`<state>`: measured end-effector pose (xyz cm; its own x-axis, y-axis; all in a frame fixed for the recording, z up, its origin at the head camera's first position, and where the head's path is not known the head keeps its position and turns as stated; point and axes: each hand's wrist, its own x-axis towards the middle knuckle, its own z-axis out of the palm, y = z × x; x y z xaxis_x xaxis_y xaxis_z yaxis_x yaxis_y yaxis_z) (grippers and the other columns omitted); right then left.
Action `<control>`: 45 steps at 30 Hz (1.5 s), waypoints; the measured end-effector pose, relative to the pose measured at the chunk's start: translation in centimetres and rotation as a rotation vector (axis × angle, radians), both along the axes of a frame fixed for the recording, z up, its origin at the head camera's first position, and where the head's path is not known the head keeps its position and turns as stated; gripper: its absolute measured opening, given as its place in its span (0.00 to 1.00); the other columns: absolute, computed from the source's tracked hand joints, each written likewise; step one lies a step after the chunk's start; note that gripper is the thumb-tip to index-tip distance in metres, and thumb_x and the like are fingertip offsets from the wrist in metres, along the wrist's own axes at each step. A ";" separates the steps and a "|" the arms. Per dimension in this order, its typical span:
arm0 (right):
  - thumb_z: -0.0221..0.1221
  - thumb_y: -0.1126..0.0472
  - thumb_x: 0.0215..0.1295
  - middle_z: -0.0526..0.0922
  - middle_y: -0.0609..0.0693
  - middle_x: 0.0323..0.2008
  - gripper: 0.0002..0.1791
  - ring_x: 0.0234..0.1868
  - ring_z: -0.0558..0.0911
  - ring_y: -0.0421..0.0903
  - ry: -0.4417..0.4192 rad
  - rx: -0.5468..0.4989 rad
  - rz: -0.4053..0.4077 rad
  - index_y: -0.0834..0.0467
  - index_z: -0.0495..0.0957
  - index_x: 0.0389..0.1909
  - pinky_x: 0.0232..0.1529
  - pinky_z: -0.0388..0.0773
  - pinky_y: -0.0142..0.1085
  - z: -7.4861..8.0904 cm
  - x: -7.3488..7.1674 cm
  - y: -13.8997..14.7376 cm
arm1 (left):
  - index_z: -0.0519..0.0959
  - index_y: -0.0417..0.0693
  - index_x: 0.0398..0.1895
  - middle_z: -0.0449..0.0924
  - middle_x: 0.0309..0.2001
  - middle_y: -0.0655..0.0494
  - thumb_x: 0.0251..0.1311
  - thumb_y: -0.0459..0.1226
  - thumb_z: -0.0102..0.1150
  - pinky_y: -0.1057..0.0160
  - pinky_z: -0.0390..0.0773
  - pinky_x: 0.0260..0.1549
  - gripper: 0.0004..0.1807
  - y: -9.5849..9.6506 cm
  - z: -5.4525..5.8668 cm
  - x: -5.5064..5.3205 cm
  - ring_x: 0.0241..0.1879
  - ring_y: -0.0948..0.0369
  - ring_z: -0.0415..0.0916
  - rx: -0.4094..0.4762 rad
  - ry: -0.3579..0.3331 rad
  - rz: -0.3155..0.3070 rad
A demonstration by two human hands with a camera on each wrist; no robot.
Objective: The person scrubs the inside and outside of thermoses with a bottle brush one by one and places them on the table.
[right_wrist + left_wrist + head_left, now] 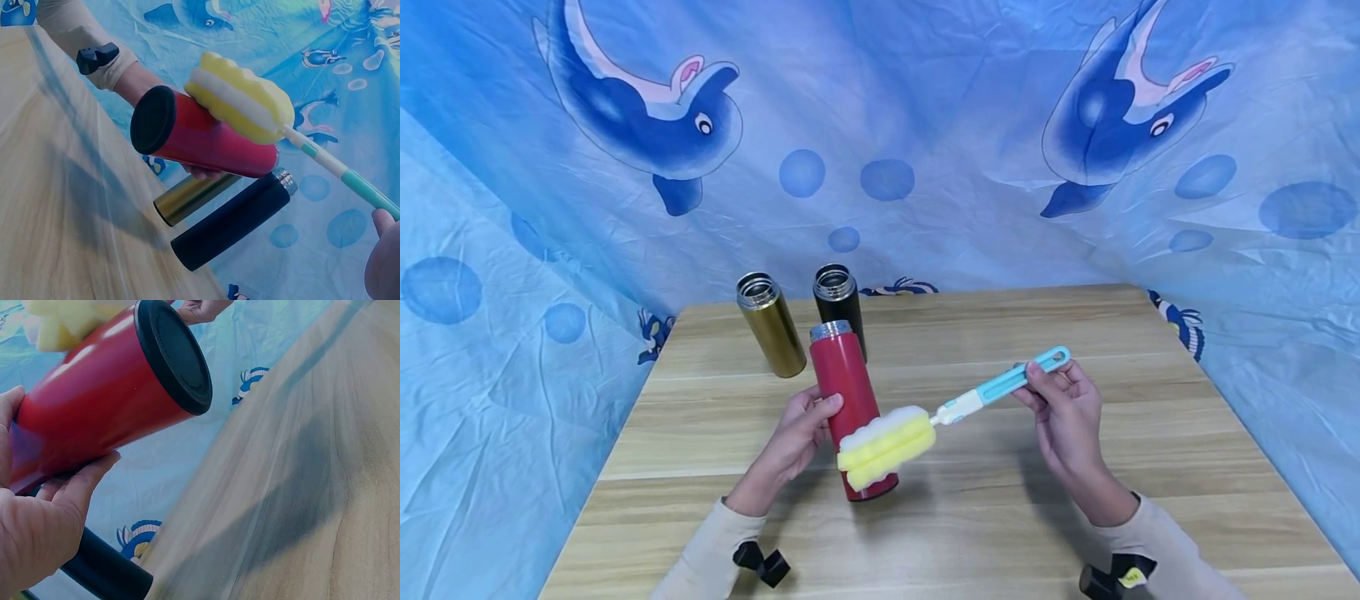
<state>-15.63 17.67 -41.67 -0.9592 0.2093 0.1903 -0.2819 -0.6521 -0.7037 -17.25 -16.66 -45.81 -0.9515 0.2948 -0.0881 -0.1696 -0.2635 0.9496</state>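
gripped the red bottle (847,371) with the left hand (801,433), aloft over the table (1150,467) — presumably to steady it; pinched the brush (958,407) by its handle (1002,384) with the right hand (1069,417) — likely to stay clear of the sponge head (887,447). found the bottle glossy, with black base (180,359) and silvery rim (830,331).

Left fingers (806,397) curled, gripping; right fingers (1081,382) pinching; sleeved forearms (711,546) angled inward.
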 end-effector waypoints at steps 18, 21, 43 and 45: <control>0.58 0.80 0.67 0.89 0.59 0.31 0.06 0.32 0.90 0.48 0.011 -0.046 -0.047 0.68 0.74 0.39 0.36 0.86 0.34 0.3 -0.9 -0.1 | 0.66 0.29 0.63 0.86 0.46 0.54 0.70 0.37 0.55 0.62 0.86 0.43 0.25 0.3 -0.2 0.5 0.41 0.61 0.85 0.040 -0.003 -0.025; 0.58 0.80 0.67 0.89 0.60 0.32 0.06 0.32 0.90 0.48 0.009 -0.050 -0.054 0.68 0.74 0.39 0.36 0.86 0.34 0.4 -0.9 -0.2 | 0.68 0.33 0.61 0.86 0.45 0.55 0.71 0.36 0.50 0.64 0.86 0.42 0.20 0.3 -0.1 0.6 0.40 0.62 0.85 0.102 0.020 -0.071; 0.61 0.79 0.64 0.87 0.61 0.30 0.08 0.31 0.90 0.49 -0.014 -0.106 -0.115 0.69 0.73 0.38 0.34 0.85 0.33 0.8 -2.0 -0.1 | 0.69 0.32 0.63 0.88 0.46 0.55 0.71 0.31 0.54 0.61 0.86 0.45 0.20 -0.2 -0.4 0.9 0.44 0.62 0.86 0.162 0.118 -0.162; 0.62 0.79 0.64 0.87 0.61 0.30 0.08 0.31 0.90 0.49 -0.010 -0.105 -0.123 0.70 0.72 0.38 0.34 0.85 0.33 0.9 -2.2 -0.2 | 0.67 0.32 0.64 0.87 0.47 0.55 0.71 0.31 0.55 0.61 0.85 0.47 0.22 -0.2 -0.4 0.9 0.46 0.61 0.87 0.161 0.117 -0.167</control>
